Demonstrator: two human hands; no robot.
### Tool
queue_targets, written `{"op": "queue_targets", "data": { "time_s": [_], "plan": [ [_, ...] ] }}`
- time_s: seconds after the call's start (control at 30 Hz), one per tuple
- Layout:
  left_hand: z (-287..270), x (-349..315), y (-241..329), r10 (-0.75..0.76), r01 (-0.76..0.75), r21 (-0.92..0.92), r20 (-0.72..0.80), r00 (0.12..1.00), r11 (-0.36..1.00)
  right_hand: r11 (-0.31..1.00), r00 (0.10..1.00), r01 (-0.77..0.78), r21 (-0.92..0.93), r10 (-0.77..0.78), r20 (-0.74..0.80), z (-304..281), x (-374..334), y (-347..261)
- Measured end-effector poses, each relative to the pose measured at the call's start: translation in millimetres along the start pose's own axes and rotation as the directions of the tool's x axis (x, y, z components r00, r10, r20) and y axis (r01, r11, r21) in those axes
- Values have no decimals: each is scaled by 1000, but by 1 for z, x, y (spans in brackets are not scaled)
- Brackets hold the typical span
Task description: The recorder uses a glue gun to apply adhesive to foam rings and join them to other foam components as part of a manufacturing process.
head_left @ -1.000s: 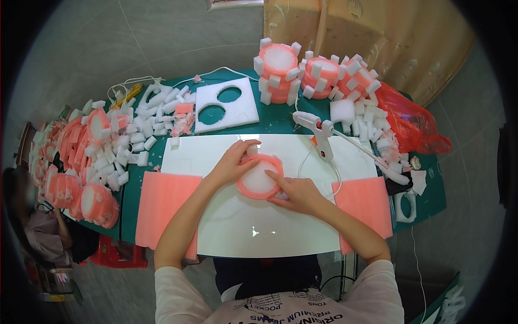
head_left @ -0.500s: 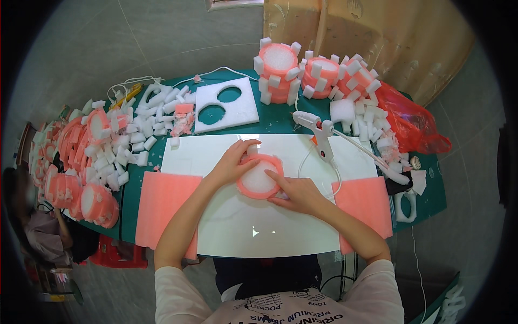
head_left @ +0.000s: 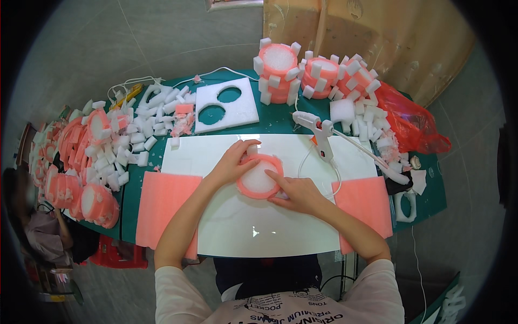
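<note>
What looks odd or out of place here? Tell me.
Ragged pink scraps left of the white board with two round holes: they look torn, unlike the cleaner-cut white blocks beside them.

Surroundings, Table and Floor

Table (head_left: pixel 434 189), green-topped. Foam panel (head_left: pixel 234 114), one, white, two round cut-outs (green shows through both), lying flat at the far side. Plastic bag (head_left: pixel 411 121), one, red, translucent, crumpled, at the far right corner. Foam ring (head_left: pixel 406 218), one, white, near the right edge. Curtain (head_left: pixel 377 38), one, tan, hanging behind the bag. Stool (head_left: pixel 116 255), one, red plastic, lower left, partly hidden under the table. Co-worker (head_left: pixel 48 235), one, far left, in a muted mauve top. Floor (head_left: pixel 440 259), grey, at lower right.
</note>
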State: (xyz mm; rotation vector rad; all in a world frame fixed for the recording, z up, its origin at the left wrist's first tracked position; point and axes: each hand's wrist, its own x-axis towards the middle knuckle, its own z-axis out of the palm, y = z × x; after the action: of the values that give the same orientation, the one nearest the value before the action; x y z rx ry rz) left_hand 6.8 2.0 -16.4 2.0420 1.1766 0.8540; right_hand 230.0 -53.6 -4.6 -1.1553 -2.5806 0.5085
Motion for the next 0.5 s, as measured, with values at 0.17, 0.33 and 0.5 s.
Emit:
{"op": "queue_targets", "data": {
  "time_s": [0.17, 0.33, 0.5],
  "plan": [
    [0, 0, 0, 16, -16, -8, -9, 1000, 1000, 1000, 1000, -7, -8, 7, 15, 0, 0, 0],
    [-2, 0, 4, -14, 15, -11, 30, 999, 1000, 1000, 1000, 5, 4, -5, -9, 0, 0, 0],
    [-2, 0, 4, -13, 13, -17, 26, 1000, 1000, 1000, 1000, 0, -6, 0, -2, 0, 0, 0]
  ]
}}
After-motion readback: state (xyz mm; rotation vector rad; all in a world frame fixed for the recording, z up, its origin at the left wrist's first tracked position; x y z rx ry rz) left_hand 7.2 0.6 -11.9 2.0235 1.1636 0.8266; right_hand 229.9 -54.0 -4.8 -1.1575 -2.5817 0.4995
